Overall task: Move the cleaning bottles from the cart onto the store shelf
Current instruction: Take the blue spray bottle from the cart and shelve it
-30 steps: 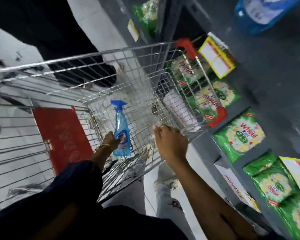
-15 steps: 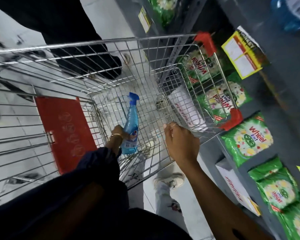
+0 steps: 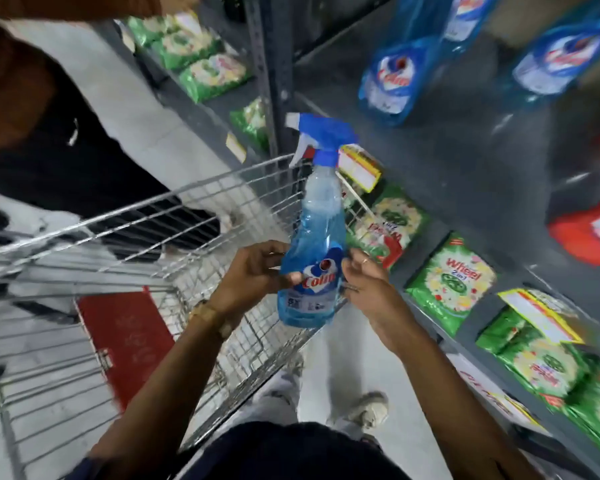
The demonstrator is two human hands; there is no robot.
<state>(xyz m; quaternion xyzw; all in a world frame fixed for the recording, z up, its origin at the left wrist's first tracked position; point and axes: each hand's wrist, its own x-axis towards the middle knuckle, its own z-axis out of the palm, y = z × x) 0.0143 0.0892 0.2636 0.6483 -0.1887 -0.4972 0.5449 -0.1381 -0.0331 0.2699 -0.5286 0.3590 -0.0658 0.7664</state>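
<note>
The spray bottle (image 3: 314, 258), lately low in the cart (image 3: 174, 216), is now held upright above its near rim, gripped by the left hand (image 3: 253, 275); the right hand (image 3: 368, 282) seems loosely curled beside it, ready for the shelf (image 3: 465, 161).

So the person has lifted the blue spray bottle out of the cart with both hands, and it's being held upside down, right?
Not upside down. In the head view the spray bottle is upright, trigger head on top, held above the cart between the left hand and right hand.
</note>
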